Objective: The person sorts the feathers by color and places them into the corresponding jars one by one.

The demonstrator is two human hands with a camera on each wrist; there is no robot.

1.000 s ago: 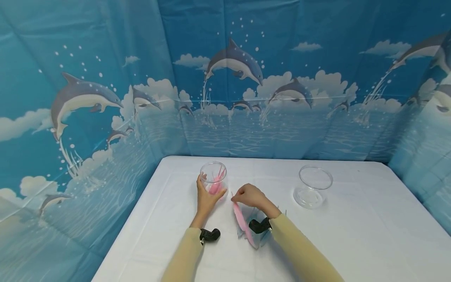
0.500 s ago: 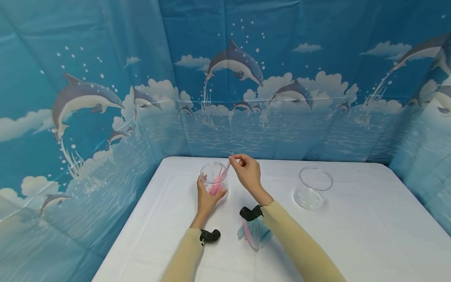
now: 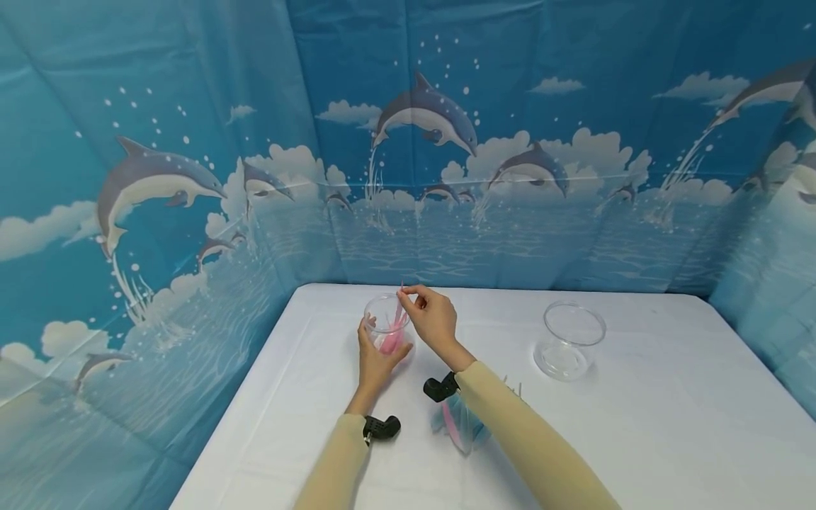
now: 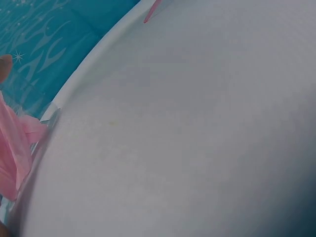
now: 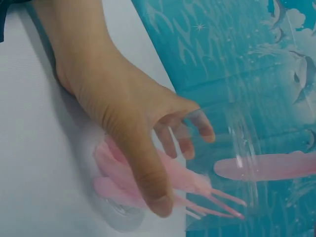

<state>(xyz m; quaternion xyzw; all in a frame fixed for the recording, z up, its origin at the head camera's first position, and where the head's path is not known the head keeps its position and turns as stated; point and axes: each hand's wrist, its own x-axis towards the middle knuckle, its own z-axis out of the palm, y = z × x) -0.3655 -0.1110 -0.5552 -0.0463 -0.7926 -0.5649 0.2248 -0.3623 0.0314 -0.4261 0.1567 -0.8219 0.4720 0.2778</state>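
Observation:
My left hand (image 3: 376, 358) grips a clear jar (image 3: 376, 327), thumb and fingers spread round its wall. Inside lie several pink feathers (image 3: 391, 342), their thin quills pointing up to the rim. With thumb and forefinger, my right hand (image 3: 435, 319) pinches another pink feather (image 3: 399, 309) by its quill, right at the jar's mouth. In the right wrist view this feather's rounded tip (image 5: 232, 168) overlaps the jar opening, while the left thumb lies across the feathers inside. The left wrist view catches only a strip of the jar with pink feathers (image 4: 12, 148).
Under my right forearm lies a small pile of light blue feathers (image 3: 472, 418) with a pink feather (image 3: 450, 427) on it, partly covered by the sleeve. A second clear jar (image 3: 564, 360) stands to the right on the white table (image 3: 669, 411). A dolphin-print curtain (image 3: 408, 234) hangs behind.
My right hand has lifted a pink feather from the pile and moved it up, then left, to the jar's mouth. My left hand stays on the jar.

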